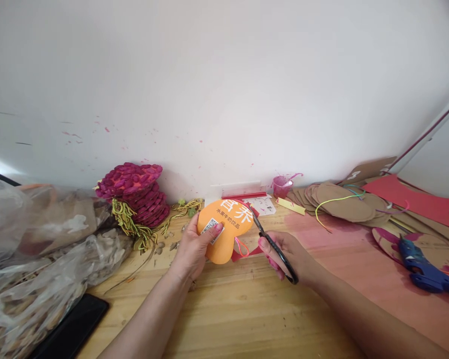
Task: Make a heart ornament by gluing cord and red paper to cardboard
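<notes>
My left hand [192, 249] grips an orange fan-shaped card cutout [228, 227] printed with white characters and a QR code, thumb on its face. Red paper [243, 253] shows behind the cutout's lower right edge, with a small pink cord loop [241, 247] there. My right hand [288, 254] is closed through the handles of black scissors [271, 242], whose blades reach up along the cutout's right edge.
A wooden table [239, 309] runs to a white wall. Magenta fans with yellow tassels [138, 197] are stacked at the left, beside plastic bags [37, 249] and a black phone [73, 326]. At the right lie cardboard cutouts [344, 202], red paper [415, 199], a pink cup [282, 185], a blue glue gun [424, 269].
</notes>
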Demonstrator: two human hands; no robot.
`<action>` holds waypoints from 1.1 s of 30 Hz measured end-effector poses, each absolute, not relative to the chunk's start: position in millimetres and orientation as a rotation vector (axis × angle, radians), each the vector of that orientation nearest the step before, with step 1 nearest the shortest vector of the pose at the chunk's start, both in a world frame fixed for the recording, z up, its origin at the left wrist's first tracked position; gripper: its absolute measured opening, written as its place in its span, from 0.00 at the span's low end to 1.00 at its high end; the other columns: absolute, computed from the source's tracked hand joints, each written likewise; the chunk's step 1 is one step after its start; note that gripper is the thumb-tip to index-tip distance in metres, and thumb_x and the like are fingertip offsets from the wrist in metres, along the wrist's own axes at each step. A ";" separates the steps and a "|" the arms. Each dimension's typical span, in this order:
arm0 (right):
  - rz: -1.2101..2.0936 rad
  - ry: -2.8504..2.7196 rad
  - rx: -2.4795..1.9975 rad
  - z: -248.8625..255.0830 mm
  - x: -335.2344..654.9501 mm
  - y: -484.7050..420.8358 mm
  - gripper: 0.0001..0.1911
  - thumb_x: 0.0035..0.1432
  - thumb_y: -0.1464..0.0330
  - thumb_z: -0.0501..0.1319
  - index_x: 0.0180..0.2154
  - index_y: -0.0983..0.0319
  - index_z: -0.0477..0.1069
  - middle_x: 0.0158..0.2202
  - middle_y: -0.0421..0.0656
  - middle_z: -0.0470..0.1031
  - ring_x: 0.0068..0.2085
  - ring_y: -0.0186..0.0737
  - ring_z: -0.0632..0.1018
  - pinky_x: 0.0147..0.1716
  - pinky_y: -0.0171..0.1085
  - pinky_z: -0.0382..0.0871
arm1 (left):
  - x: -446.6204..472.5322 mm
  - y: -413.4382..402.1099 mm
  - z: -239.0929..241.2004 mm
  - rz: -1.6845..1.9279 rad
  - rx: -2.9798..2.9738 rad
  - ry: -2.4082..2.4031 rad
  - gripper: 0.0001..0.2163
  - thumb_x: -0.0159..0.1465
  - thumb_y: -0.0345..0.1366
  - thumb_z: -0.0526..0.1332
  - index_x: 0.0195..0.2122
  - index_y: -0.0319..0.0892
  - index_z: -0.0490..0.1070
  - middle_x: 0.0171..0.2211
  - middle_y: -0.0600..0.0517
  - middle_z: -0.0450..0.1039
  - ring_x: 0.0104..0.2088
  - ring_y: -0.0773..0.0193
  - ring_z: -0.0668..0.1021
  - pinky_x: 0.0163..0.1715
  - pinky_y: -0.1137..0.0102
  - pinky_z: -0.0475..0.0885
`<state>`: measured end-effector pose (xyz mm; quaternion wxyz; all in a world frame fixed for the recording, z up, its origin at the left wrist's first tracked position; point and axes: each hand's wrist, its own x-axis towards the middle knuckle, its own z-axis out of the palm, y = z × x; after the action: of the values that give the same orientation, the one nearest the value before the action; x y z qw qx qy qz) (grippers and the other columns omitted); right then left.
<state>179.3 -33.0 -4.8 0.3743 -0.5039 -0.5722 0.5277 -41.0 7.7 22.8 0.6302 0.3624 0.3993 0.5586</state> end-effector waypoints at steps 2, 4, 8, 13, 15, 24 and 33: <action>1.356 -1.453 -1.303 -5.4 180.1 -32.8 0.22 0.60 0.52 0.62 0.25 0.59 0.58 0.16 0.32 0.61 0.14 0.30 0.64 0.12 0.30 0.56 | -41.2 8.1 24.3 1.289 0.829 0.918 0.29 0.44 0.37 0.78 0.47 0.42 0.72 0.39 0.48 0.80 0.34 0.61 0.81 0.38 0.68 0.76; 1.353 -1.453 -1.312 -6.1 180.9 -32.8 0.23 0.60 0.51 0.62 0.25 0.59 0.58 0.16 0.32 0.61 0.14 0.30 0.63 0.12 0.30 0.55 | -41.8 9.1 25.3 1.298 0.835 0.925 0.28 0.44 0.37 0.78 0.45 0.42 0.72 0.38 0.48 0.80 0.33 0.61 0.81 0.37 0.68 0.76; 1.337 -1.474 -1.336 -6.5 182.2 -32.7 0.24 0.59 0.50 0.62 0.24 0.58 0.58 0.15 0.32 0.59 0.14 0.30 0.63 0.12 0.30 0.53 | -43.0 11.0 26.7 1.314 0.850 0.935 0.28 0.42 0.39 0.79 0.43 0.42 0.71 0.37 0.50 0.80 0.32 0.61 0.80 0.35 0.68 0.76; 1.320 -1.477 -1.331 -6.6 181.1 -32.9 0.24 0.59 0.50 0.62 0.24 0.59 0.58 0.16 0.33 0.60 0.15 0.30 0.63 0.13 0.31 0.54 | -42.9 11.1 27.9 1.330 0.849 0.946 0.30 0.41 0.40 0.79 0.44 0.42 0.71 0.37 0.49 0.80 0.32 0.61 0.80 0.35 0.67 0.76; 1.313 -1.475 -1.314 -7.4 180.0 -33.1 0.23 0.60 0.51 0.62 0.24 0.59 0.58 0.16 0.33 0.60 0.16 0.30 0.63 0.14 0.31 0.55 | -43.2 11.0 27.0 1.321 0.852 0.937 0.29 0.41 0.39 0.79 0.44 0.42 0.71 0.37 0.49 0.80 0.32 0.61 0.80 0.36 0.67 0.76; 1.289 -1.518 -1.337 -9.5 181.1 -32.2 0.22 0.63 0.53 0.59 0.24 0.59 0.57 0.18 0.33 0.60 0.17 0.30 0.62 0.17 0.32 0.54 | -45.5 12.4 16.6 1.276 0.912 0.867 0.25 0.49 0.37 0.76 0.46 0.42 0.70 0.40 0.47 0.79 0.34 0.61 0.80 0.36 0.68 0.78; 1.279 -1.545 -1.365 -6.3 181.3 -32.4 0.24 0.62 0.51 0.60 0.24 0.58 0.55 0.17 0.33 0.58 0.17 0.30 0.60 0.16 0.32 0.51 | -47.9 14.8 17.9 1.279 0.914 0.879 0.27 0.47 0.35 0.77 0.47 0.42 0.69 0.39 0.48 0.79 0.34 0.62 0.80 0.35 0.68 0.78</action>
<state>181.3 -32.4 -6.3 0.3502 -0.5269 -0.5966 0.4938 -47.9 14.8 17.9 0.6213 0.3976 0.3824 0.5565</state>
